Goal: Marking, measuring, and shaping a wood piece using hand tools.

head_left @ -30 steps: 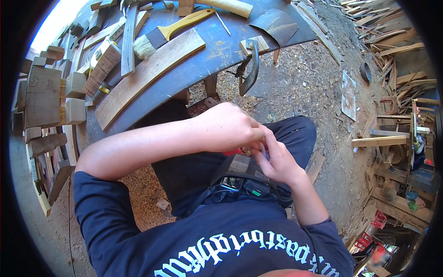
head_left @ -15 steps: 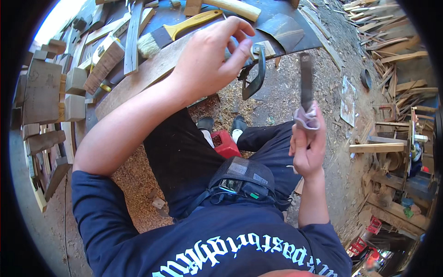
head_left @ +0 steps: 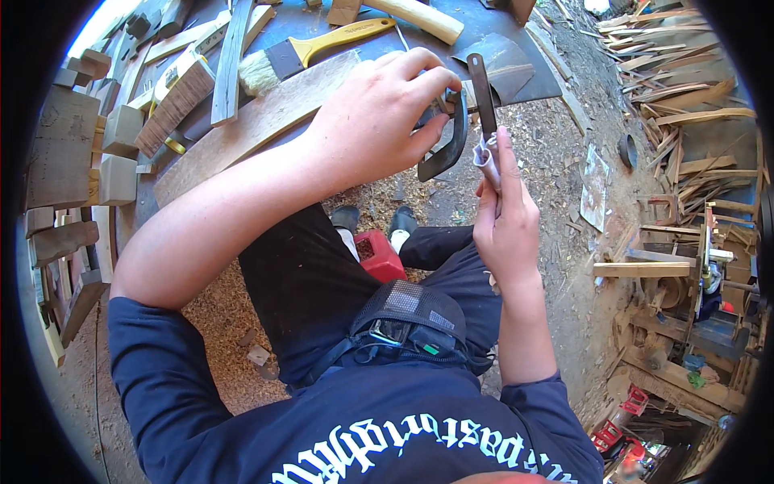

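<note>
My right hand (head_left: 509, 230) grips a flat dark metal blade (head_left: 481, 97) by its lower end, which is wrapped in a pale purple cloth (head_left: 487, 159). The blade points up and away, with a small hole near its tip, and stands just right of a black C-clamp (head_left: 456, 141) at the table edge. My left hand (head_left: 379, 117) is over that clamp, fingers curled and thumb bent in around its upper part. A small pale bit shows between them, but what the fingers press on is mostly hidden.
On the table lie a yellow-handled brush (head_left: 343, 36), a wooden board (head_left: 242, 145) under my left forearm, a thick round wooden handle (head_left: 419, 16) and a thin sheet (head_left: 504, 68). Wooden blocks (head_left: 121, 181) stand left. A red container (head_left: 379, 256) is between my feet.
My right hand has brought the blade left and up, from apart to beside the clamp. My left hand has shifted slightly right and down, its fingers now around the clamp's upper part.
</note>
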{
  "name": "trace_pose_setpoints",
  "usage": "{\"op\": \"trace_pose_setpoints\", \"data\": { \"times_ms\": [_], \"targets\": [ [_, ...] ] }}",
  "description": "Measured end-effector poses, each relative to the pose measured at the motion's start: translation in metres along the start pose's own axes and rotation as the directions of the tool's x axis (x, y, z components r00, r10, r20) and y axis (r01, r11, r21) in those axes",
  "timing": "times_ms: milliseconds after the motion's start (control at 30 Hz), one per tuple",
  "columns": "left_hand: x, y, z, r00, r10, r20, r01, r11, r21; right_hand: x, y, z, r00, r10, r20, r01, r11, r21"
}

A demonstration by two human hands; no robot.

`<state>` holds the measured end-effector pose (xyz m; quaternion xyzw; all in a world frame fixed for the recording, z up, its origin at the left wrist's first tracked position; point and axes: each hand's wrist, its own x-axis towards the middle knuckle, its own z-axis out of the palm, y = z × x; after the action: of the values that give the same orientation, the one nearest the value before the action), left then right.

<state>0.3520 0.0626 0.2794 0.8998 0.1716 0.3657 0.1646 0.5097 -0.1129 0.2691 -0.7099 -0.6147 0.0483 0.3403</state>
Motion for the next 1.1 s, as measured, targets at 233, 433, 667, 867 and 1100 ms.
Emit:
{"op": "trace_pose_setpoints", "data": {
  "times_ms": [233,433,667,867,1100],
  "targets": [
    [0.001,-0.002,0.003,1.0,0.026,-0.003,-0.026,1.0,-0.012,0.016,-0.003,0.005,0.991,-0.125,-0.057,0.117,0.986,-0.117],
    [0.0,-0.003,0.0,0.999,0.031,-0.013,-0.031,0.999,0.019,0.018,-0.007,0.009,0.992,-0.118,-0.052,0.107,0.978,-0.181],
    [0.002,-0.001,0.007,0.998,0.051,-0.033,-0.051,0.999,0.006,-0.011,0.005,0.007,0.994,-0.087,-0.064,0.075,0.983,-0.165],
    [-0.001,-0.005,0.002,0.999,0.042,-0.028,-0.042,0.999,0.026,0.028,-0.005,0.02,0.984,-0.158,-0.078,0.145,0.977,-0.156],
    [0.008,-0.001,0.009,0.998,0.057,-0.014,-0.057,0.998,-0.007,-0.004,0.012,0.017,0.986,-0.113,-0.122,0.093,0.983,-0.158]
  ]
}}
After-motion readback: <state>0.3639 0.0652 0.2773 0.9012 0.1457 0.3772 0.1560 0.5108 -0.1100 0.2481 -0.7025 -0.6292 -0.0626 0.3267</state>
